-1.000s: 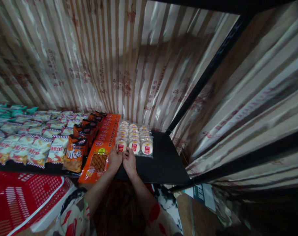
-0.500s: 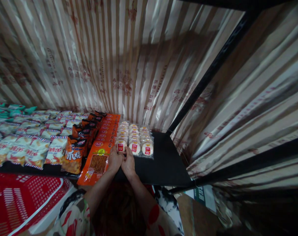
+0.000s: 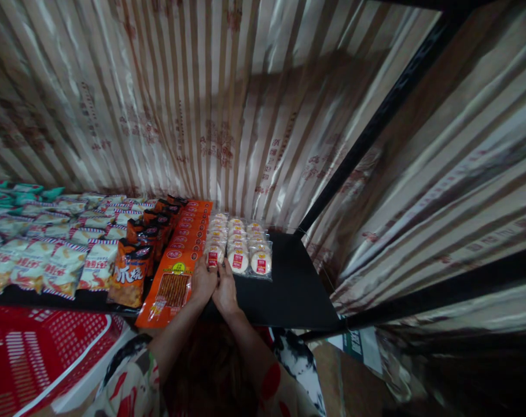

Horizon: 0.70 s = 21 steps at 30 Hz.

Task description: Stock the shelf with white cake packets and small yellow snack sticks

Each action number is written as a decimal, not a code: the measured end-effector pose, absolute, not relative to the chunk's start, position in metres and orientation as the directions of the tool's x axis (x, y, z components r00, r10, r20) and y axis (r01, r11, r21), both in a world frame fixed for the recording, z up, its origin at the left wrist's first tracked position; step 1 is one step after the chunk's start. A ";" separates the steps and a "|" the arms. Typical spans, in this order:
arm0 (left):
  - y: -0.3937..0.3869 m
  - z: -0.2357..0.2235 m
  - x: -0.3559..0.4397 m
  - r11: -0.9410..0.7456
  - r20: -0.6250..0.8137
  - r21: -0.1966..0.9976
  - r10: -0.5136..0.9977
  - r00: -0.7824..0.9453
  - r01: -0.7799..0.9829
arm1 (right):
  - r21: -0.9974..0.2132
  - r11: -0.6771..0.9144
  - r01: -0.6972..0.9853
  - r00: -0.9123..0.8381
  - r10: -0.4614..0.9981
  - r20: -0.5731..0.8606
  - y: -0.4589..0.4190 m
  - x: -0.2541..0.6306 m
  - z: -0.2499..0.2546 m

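Observation:
Both hands meet at the front of the left column of clear packets holding round white crackers. My left hand (image 3: 204, 281) has its fingers closed at the lower left edge of the front cracker packet (image 3: 213, 256), which carries a red label. Against the same packet's lower right edge, my right hand (image 3: 224, 288) is closed too, its fingers touching the left hand's. The fingertips are partly hidden. Two more columns of cracker packets (image 3: 238, 260) lie overlapping just to the right. Flat orange snack bags (image 3: 175, 284) overlap in a row beside my left hand.
The black shelf (image 3: 289, 289) ends at the right near a slanted black post (image 3: 375, 110). Orange-and-black bags (image 3: 130, 272) and white snack bags (image 3: 63, 269) fill its left part. A red basket (image 3: 24, 353) stands below at left. Striped sheeting (image 3: 228, 104) hangs behind.
The front packet of the left column tilts slightly, and my right hand has shifted a little to the left. Otherwise the arrangement looks the same.

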<state>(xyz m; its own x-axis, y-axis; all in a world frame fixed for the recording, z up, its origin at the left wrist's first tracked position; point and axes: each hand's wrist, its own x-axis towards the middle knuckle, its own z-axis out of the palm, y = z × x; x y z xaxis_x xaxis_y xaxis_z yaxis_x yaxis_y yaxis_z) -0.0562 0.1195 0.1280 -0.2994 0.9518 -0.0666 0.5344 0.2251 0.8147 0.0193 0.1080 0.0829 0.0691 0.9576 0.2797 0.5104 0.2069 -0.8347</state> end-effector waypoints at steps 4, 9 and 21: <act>0.118 0.133 -0.055 0.223 -0.064 0.809 0.953 -0.296 0.544 | -0.800 0.224 0.557 0.038 0.955 0.294 0.103 0.020 0.084; 0.117 0.130 -0.055 0.180 -0.022 0.824 0.957 -0.288 0.537 | -0.809 0.226 0.542 0.041 0.955 0.295 0.100 0.019 0.085; 0.110 0.123 -0.050 0.125 0.026 0.862 0.957 -0.290 0.491 | -0.851 0.248 0.463 0.046 0.952 0.303 0.094 0.023 0.090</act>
<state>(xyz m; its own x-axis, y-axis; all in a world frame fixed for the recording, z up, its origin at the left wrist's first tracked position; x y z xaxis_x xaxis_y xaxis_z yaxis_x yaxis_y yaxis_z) -0.0500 0.1104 0.1229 -0.2897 0.9568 0.0263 0.4906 0.1248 0.8624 0.0228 0.0943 0.0897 0.0460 0.9520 0.3027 0.4627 0.2483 -0.8510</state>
